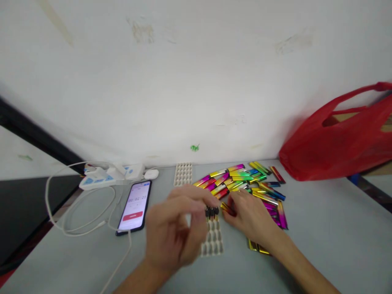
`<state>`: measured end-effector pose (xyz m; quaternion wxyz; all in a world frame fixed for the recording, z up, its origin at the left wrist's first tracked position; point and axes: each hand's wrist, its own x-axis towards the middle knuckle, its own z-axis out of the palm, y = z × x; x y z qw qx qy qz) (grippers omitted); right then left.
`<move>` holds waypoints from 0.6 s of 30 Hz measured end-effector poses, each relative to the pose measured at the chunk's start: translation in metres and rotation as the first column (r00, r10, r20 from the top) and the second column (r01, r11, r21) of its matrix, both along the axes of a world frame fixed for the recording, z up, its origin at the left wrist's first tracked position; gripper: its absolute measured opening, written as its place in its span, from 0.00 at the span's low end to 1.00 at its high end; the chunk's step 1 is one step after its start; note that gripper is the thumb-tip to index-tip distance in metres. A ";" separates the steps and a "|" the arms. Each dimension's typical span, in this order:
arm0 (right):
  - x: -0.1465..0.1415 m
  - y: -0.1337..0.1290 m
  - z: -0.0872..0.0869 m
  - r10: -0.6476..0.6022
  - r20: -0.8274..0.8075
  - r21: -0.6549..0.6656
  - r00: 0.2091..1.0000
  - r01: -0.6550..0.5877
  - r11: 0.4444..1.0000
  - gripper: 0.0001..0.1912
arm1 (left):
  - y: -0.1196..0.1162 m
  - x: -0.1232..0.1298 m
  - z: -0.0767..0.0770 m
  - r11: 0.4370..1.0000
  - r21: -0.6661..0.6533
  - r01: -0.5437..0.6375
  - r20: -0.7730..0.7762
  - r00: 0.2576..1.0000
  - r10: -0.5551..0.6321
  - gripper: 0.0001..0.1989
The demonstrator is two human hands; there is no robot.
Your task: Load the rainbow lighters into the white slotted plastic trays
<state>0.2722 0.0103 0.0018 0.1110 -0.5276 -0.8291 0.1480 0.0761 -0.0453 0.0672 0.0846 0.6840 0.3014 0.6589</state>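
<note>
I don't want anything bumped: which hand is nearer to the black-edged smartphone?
Left. The left hand is just right of the smartphone; the right hand is farther right, by the pile of shiny multicoloured pieces.

The phone (134,206) shows blurred timer digits starting 00:02, the last 2 unclear.

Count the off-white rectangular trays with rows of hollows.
2: one tray lies flat near the white wall; the other lies nearer, partly hidden behind the left hand. More could be hidden under the shiny multicoloured sticks.
</note>
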 end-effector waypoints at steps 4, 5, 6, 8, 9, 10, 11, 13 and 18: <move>0.009 0.005 0.003 -0.006 -0.203 -0.134 0.979 -0.022 0.991 0.12 | 0.047 -0.037 -0.039 0.983 -0.140 -0.119 0.143 0.980 0.139 0.11; 0.012 0.007 0.003 -0.003 -0.273 -0.172 0.962 -0.045 0.984 0.14 | 0.052 -0.045 -0.050 0.968 -0.205 -0.147 0.157 0.971 0.181 0.11; 0.016 0.010 0.003 -0.008 -0.342 -0.199 0.940 -0.064 0.978 0.15 | 0.056 -0.052 -0.060 0.947 -0.260 -0.187 0.161 0.959 0.234 0.10; 0.021 0.015 0.004 -0.062 -0.483 -0.229 0.873 -0.057 0.972 0.17 | 0.057 -0.061 -0.077 0.877 -0.402 -0.264 0.098 0.940 0.328 0.10; 0.024 0.017 0.004 -0.122 -0.556 -0.253 0.822 -0.028 0.967 0.17 | 0.057 -0.063 -0.083 0.846 -0.451 -0.284 0.068 0.934 0.351 0.11; 0.025 0.019 0.005 -0.195 -0.628 -0.298 0.754 -0.001 0.955 0.18 | 0.056 -0.065 -0.088 0.817 -0.500 -0.287 0.052 0.932 0.359 0.12; 0.026 0.020 0.005 -0.275 -0.690 -0.360 0.670 0.012 0.933 0.20 | 0.055 -0.066 -0.091 0.795 -0.543 -0.271 0.054 0.933 0.355 0.13; 0.026 0.022 0.006 -0.419 -0.767 -0.490 0.486 -0.021 0.872 0.23 | 0.055 -0.066 -0.095 0.767 -0.602 -0.223 0.085 0.937 0.339 0.14; 0.021 0.020 0.009 -0.570 -0.793 -0.609 0.215 -0.272 0.745 0.26 | 0.052 -0.065 -0.093 0.781 -0.573 -0.247 -0.025 0.958 0.285 0.10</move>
